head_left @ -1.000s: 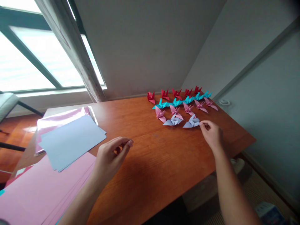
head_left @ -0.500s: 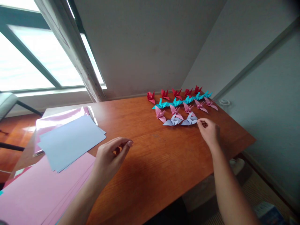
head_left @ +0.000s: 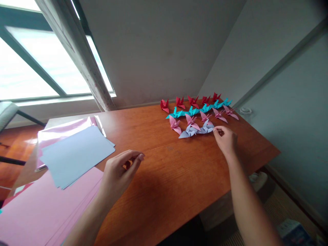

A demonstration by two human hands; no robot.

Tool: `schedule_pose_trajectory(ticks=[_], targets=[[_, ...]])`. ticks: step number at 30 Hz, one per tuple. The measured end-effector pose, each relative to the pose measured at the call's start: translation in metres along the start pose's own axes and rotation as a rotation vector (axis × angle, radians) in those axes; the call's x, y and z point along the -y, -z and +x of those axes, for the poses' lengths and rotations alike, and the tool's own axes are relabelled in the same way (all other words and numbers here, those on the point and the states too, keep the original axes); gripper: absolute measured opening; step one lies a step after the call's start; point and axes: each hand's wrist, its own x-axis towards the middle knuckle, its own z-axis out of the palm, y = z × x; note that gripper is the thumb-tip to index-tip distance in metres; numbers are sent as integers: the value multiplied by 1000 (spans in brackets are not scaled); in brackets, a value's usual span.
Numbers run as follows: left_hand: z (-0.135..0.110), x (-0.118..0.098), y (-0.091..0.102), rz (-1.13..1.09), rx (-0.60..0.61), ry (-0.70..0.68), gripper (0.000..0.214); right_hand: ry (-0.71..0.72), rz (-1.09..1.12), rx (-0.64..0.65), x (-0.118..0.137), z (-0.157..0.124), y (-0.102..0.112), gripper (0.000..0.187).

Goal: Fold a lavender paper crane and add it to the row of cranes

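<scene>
Rows of small paper cranes lie at the far right of the wooden table (head_left: 164, 171): red cranes (head_left: 190, 101) at the back, then turquoise cranes (head_left: 193, 111), pink cranes (head_left: 191, 120), and two pale blue ones in front. My right hand (head_left: 225, 140) pinches the wing tip of the right pale blue crane (head_left: 207, 128), which touches the left pale blue crane (head_left: 187, 132). My left hand (head_left: 119, 172) rests over the table's middle, fingers loosely curled and apart, holding nothing.
Pale blue paper sheets (head_left: 74, 153) lie on glossy pink sheets at the left. A pink paper stack (head_left: 43, 208) sits at the near left corner. A window (head_left: 30, 68) and slanted beam stand behind. The table's right edge drops to the floor.
My right hand has slid the right pale blue crane leftward and back until it meets the left pale blue crane. My left hand has stayed still.
</scene>
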Motion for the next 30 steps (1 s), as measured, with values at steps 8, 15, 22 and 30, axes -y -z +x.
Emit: schedule_pose_trajectory(ticks=[8, 15, 22, 30], targets=[[0, 0, 0, 3, 5, -10, 23, 8, -13, -26, -1, 0, 0, 24], [1, 2, 0, 6, 1, -5, 23, 14, -7, -40, -2, 0, -3, 23], [1, 2, -2, 11, 9, -15, 25, 12, -6, -72, -1, -2, -2, 24], [0, 3, -1, 1, 12, -3, 24, 55, 21, -102, 14, -12, 2, 24]])
